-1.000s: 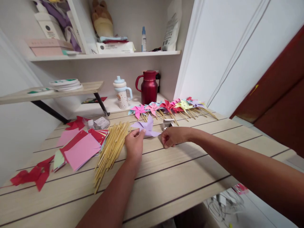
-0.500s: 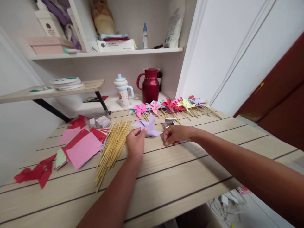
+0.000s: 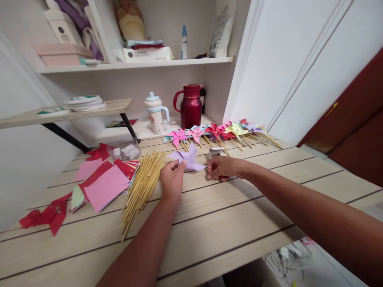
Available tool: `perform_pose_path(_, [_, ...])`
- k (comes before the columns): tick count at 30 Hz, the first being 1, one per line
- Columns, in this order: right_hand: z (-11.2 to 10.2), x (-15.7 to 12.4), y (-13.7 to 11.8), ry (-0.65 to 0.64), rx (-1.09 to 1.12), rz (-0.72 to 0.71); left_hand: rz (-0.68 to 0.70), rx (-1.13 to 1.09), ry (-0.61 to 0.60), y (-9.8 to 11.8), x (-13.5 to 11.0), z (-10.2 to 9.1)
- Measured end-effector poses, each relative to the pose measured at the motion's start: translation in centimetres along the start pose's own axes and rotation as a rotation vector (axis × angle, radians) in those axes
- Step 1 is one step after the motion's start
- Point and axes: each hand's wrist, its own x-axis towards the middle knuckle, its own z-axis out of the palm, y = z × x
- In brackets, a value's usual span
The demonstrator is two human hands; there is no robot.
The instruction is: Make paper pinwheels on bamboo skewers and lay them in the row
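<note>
One lilac pinwheel [image 3: 191,158], pinched in left grip [image 3: 173,178]; bamboo sticks [image 3: 145,173], left beside that grip; right grip [image 3: 220,168], curled, any hold unclear, partly blocking small box [image 3: 216,151] behind; stick-mounted pinwheels [image 3: 216,131], beyond both

Loose pinwheel [image 3: 190,158] mid-table [image 3: 209,235], left hand [image 3: 172,179] on its near edge. Right hand [image 3: 223,168] just right of pinwheel; box [image 3: 216,151] right behind that hand. Sticks [image 3: 142,191] left of left hand, paper sheets [image 3: 107,187] left of sticks. Pinwheel row [image 3: 214,131] along back of table, behind box. Farther back on ledge [image 3: 119,135]: cup [image 3: 155,119] left, jug [image 3: 190,109] right. Shelf [image 3: 140,66] above both. Discs [image 3: 86,105] on stand [image 3: 119,105], back left. Cables [image 3: 290,259] below table, front right.
</note>
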Motion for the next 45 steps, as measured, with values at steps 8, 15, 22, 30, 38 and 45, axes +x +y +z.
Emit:
perform_pose_path(8, [0.0, 0.6, -0.5, 0.025, 0.001, 0.077, -0.002, 0.014, 0.02, 0.3, -0.2, 0.0])
perform_pose_path(15, [0.7, -0.4, 0.5, 0.135, 0.039, -0.023, -0.01, 0.022, 0.039, 0.5, -0.1, 0.0])
perform_pose_path(22, [1.8, -1.4, 2.0, 0.246, 0.103, -0.198, -0.009, 0.019, 0.059, 0.5, -0.1, 0.2])
perform_pose_path(30, [2.3, -0.7, 2.5, 0.294, 0.092, -0.214, 0.029, 0.026, 0.094, 0.1, -0.1, 0.2])
perform_pose_path(38, [2.4, -0.2, 2.8, 0.321, 0.043, -0.232, 0.052, 0.034, 0.088, -0.3, 0.1, 0.2])
perform_pose_path(45, [2.5, 0.2, 3.1, 0.337, -0.017, -0.248, 0.037, 0.038, 0.085, -0.5, 0.3, 0.3])
